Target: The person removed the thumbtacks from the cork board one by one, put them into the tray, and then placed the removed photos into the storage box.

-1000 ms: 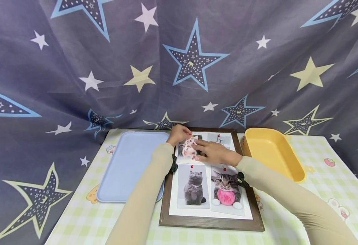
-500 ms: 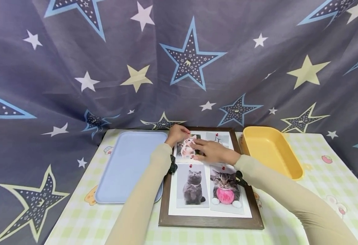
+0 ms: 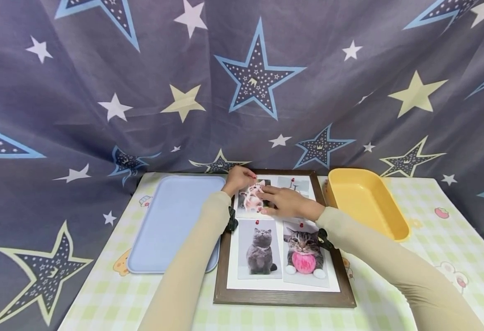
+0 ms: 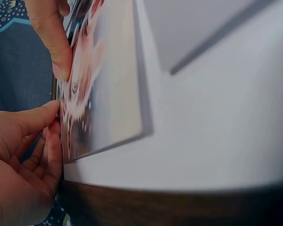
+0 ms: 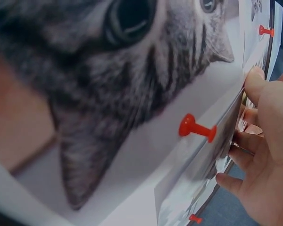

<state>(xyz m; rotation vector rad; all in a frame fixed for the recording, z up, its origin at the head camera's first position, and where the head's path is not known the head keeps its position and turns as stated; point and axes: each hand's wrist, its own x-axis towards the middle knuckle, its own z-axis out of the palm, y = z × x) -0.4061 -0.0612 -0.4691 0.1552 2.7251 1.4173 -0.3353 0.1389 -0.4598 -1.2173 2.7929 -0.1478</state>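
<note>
A brown-framed board point(image 3: 283, 298) with a white face lies on the table, bearing several cat photos. At its upper left, my left hand point(image 3: 239, 178) pinches a red push pin point(image 3: 255, 177) at the top edge of the pink-toned kitten photo point(image 3: 252, 197); in the left wrist view the fingers of that hand point(image 4: 26, 155) mostly hide the pin. My right hand point(image 3: 287, 202) lies over the same photo with fingers extended, fingertips on its right part. Below are a grey cat photo point(image 3: 260, 250) and a tabby photo point(image 3: 305, 257), each with a red pin at its top.
Left of the board lies a light blue tray point(image 3: 175, 220), and a yellow bin point(image 3: 364, 202) stands to its right. Another pinned photo point(image 3: 299, 184) sits at the board's upper right. A star-patterned curtain point(image 3: 163, 128) hangs right behind the checked tablecloth point(image 3: 242, 319).
The head view has shifted slightly. Both hands keep their places on the board, the left at the pin and the right on the photo.
</note>
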